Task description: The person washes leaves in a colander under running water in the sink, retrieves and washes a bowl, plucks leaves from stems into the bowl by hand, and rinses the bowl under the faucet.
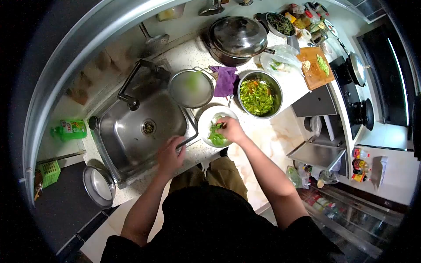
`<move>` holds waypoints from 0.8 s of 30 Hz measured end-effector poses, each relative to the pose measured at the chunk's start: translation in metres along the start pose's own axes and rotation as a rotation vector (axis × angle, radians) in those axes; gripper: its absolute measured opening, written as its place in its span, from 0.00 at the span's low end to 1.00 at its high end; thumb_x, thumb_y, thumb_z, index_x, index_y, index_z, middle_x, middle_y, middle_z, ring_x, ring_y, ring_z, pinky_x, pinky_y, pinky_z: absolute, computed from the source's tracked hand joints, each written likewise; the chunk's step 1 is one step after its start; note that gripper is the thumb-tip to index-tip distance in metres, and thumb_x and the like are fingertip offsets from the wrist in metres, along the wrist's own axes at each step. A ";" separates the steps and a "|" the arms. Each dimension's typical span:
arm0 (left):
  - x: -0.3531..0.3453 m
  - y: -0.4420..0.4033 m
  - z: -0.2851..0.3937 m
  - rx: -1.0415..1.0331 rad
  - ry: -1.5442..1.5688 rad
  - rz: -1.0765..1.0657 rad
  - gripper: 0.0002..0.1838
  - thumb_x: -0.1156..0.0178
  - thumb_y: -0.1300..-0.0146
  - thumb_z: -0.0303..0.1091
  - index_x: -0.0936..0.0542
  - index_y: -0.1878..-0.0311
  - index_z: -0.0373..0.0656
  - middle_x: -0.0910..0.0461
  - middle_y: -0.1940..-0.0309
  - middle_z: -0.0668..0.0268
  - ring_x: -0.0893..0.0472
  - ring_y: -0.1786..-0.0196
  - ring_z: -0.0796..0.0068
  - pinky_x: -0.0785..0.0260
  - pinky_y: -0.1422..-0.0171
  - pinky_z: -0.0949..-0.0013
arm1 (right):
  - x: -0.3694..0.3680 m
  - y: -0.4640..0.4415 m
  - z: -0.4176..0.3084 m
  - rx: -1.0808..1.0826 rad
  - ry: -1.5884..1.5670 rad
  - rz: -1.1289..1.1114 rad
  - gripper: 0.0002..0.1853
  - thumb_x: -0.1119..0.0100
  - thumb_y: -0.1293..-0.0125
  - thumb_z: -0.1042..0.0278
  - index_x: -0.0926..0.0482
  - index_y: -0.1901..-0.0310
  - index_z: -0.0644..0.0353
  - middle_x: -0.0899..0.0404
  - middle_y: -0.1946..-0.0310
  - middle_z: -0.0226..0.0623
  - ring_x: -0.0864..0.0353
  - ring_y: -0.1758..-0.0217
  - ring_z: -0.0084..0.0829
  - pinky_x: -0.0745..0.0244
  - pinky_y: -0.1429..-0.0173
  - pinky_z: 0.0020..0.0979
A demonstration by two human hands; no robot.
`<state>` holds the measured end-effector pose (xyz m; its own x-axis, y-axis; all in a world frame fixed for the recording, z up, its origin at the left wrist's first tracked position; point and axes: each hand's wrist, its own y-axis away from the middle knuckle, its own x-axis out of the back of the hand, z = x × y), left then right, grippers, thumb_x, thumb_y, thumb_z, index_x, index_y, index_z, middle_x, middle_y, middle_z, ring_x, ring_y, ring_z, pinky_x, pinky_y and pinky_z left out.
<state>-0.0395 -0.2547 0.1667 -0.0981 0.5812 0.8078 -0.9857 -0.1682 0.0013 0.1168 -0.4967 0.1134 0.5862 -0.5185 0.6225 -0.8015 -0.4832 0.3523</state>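
My right hand (231, 130) reaches into a white bowl (203, 117) on the counter, its fingers closed on some green leaves (216, 135) lying there. The exact kind of leaf is hard to make out. Over the front right edge of the steel sink (131, 142), my left hand (171, 154) hovers with fingers loosely apart and nothing in them. Just behind the bowl sits a round strainer (191, 89) with a blurred green patch inside. To the bowl's right stands a steel pot (279, 101) full of chopped green vegetables with orange bits.
A purple cloth (226, 80) lies between strainer and pot. Behind them is a lidded pot (239, 37). A cutting board (312, 79) with chopped pieces lies near the stove at right. The faucet (128, 101) arches over the sink; a metal basin (98, 187) stands at its left.
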 end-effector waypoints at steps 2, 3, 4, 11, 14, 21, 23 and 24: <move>-0.022 -0.018 0.004 -0.001 0.251 -0.062 0.18 0.35 0.41 0.33 0.21 0.46 0.46 0.20 0.54 0.61 0.18 0.52 0.57 0.26 0.50 0.59 | 0.009 0.003 0.005 -0.037 -0.282 0.017 0.12 0.29 0.44 0.66 0.13 0.57 0.55 0.14 0.63 0.44 0.16 0.63 0.38 0.23 0.53 0.34; -0.027 -0.029 0.015 0.011 0.335 -0.099 0.20 0.34 0.42 0.34 0.21 0.45 0.47 0.20 0.53 0.59 0.18 0.54 0.57 0.25 0.51 0.60 | 0.013 0.003 0.006 -0.029 -0.332 0.016 0.11 0.31 0.42 0.68 0.13 0.57 0.58 0.13 0.65 0.39 0.16 0.64 0.31 0.23 0.54 0.31; -0.031 -0.041 0.027 0.020 0.417 -0.135 0.21 0.33 0.42 0.34 0.21 0.45 0.47 0.20 0.52 0.58 0.17 0.56 0.56 0.25 0.53 0.61 | 0.019 0.005 0.003 -0.060 -0.420 -0.006 0.11 0.32 0.41 0.69 0.13 0.57 0.60 0.14 0.65 0.36 0.16 0.64 0.29 0.23 0.55 0.29; -0.072 -0.087 0.059 0.004 0.486 -0.208 0.21 0.30 0.46 0.31 0.20 0.49 0.39 0.15 0.61 0.55 0.14 0.57 0.61 0.23 0.53 0.63 | 0.038 0.014 -0.010 -0.173 -1.018 -0.063 0.12 0.43 0.34 0.78 0.17 0.51 0.64 0.16 0.59 0.34 0.20 0.60 0.21 0.23 0.54 0.23; -0.079 -0.090 0.044 0.012 0.530 -0.166 0.17 0.31 0.46 0.29 0.18 0.53 0.36 0.14 0.63 0.54 0.13 0.58 0.62 0.23 0.53 0.65 | 0.038 0.016 -0.005 -0.191 -0.935 0.040 0.13 0.47 0.34 0.80 0.17 0.50 0.64 0.16 0.58 0.35 0.18 0.56 0.22 0.21 0.54 0.24; -0.069 -0.083 0.033 -0.055 0.382 -0.198 0.13 0.34 0.48 0.23 0.17 0.57 0.37 0.16 0.65 0.56 0.16 0.60 0.60 0.24 0.54 0.62 | 0.036 0.018 -0.001 -0.106 -0.808 0.163 0.11 0.44 0.34 0.78 0.17 0.53 0.64 0.16 0.61 0.32 0.20 0.63 0.20 0.23 0.57 0.23; -0.069 -0.083 0.034 -0.068 0.339 -0.180 0.12 0.34 0.48 0.24 0.16 0.58 0.38 0.17 0.63 0.57 0.17 0.58 0.59 0.25 0.52 0.61 | 0.040 0.020 -0.006 -0.101 -0.786 0.190 0.09 0.44 0.34 0.77 0.17 0.54 0.65 0.16 0.61 0.32 0.21 0.64 0.20 0.23 0.58 0.23; -0.068 -0.083 0.036 -0.080 0.297 -0.162 0.12 0.33 0.49 0.25 0.16 0.59 0.40 0.18 0.61 0.58 0.18 0.56 0.59 0.25 0.51 0.60 | 0.042 0.022 -0.009 -0.070 -0.879 0.226 0.08 0.43 0.34 0.77 0.18 0.55 0.65 0.17 0.61 0.31 0.21 0.64 0.19 0.22 0.58 0.22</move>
<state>0.0542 -0.3086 0.1331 0.0363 0.8037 0.5940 -0.9982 0.0011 0.0596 0.1228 -0.5229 0.1541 0.2699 -0.9607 -0.0652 -0.8968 -0.2755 0.3463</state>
